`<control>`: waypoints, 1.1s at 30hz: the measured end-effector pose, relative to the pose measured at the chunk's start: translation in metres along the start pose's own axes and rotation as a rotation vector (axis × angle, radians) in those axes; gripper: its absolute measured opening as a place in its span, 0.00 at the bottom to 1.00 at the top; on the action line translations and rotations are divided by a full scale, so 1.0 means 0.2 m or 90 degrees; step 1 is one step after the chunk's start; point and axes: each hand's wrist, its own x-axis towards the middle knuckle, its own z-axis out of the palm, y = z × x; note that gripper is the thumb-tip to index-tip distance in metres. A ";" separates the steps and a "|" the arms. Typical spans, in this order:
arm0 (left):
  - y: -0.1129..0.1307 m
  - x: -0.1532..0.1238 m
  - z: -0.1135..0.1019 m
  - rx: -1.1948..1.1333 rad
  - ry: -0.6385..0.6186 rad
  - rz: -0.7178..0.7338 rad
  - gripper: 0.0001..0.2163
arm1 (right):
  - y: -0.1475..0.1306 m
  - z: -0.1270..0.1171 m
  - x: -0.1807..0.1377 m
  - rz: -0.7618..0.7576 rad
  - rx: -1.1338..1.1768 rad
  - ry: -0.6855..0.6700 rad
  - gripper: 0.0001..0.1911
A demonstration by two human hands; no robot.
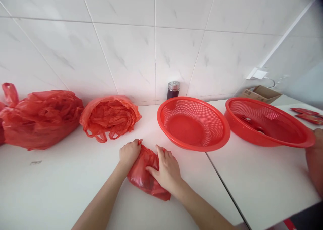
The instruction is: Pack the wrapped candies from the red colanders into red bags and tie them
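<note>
A filled red plastic bag (145, 176) lies on the white table in front of me, something darker showing faintly through its film. My left hand (129, 154) is closed around the bag's gathered upper left corner. Over its right side rests my right hand (168, 171), thumb and fingers spread apart against the plastic. What the bag contains cannot be made out. Just beyond my hands sits a loose heap of red plastic bags (111, 117), and a red mesh basket (191, 129) stands to the right of it.
A larger bundle of red bags (45, 119) lies at left. At right, another red basket (267, 141) holds a few items, with a co-worker's hand (318, 139) at its rim. A dark jar (173, 90), a cardboard box (262, 93) and red packets (308, 115) stand farther back.
</note>
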 end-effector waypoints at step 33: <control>-0.31 0.07 0.00 -0.414 0.115 -0.219 0.21 | 0.14 -0.06 -0.37 -0.200 0.081 0.083 0.19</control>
